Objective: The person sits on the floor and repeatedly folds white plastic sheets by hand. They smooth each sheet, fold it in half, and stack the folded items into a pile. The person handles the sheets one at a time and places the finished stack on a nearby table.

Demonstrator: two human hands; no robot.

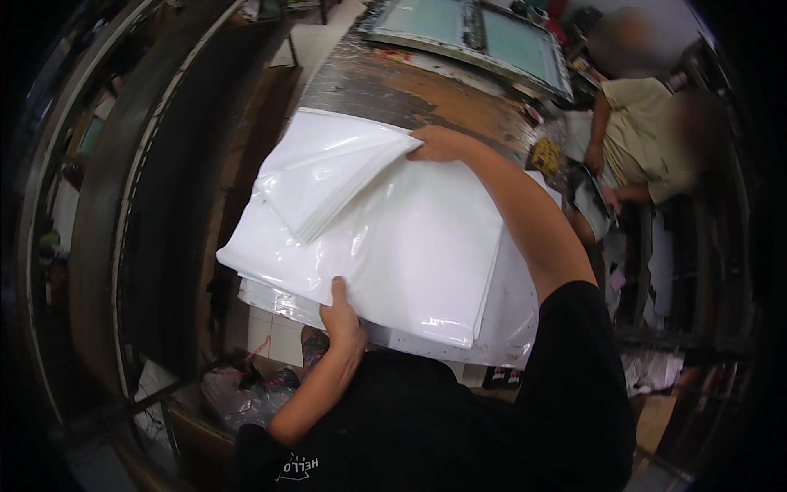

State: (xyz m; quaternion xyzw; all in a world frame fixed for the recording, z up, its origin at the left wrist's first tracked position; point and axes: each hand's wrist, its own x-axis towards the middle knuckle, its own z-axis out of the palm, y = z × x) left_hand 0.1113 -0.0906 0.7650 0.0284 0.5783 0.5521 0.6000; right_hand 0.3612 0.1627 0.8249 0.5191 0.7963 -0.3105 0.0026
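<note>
A thick stack of glossy white plastic sheets [410,246] lies across the near part of the table, slightly askew. At its far side, my right hand [443,145] is closed on a corner of several upper sheets. Those sheets form a folded-over flap [328,176] that slants toward the left. On the near edge, my left hand [344,325] grips the stack with its thumb on top; its fingers are hidden underneath. Clear, wrinkled plastic [512,324] shows under the stack at the right and along the near edge.
Beyond the stack runs a stained wooden tabletop [361,86], with framed pale green screens [525,49] at its far end. A yellow lump [545,156] sits near the right edge, close to a person in a beige shirt [643,131]. Dark racks [188,189] stand left, above clear plastic bags [246,398].
</note>
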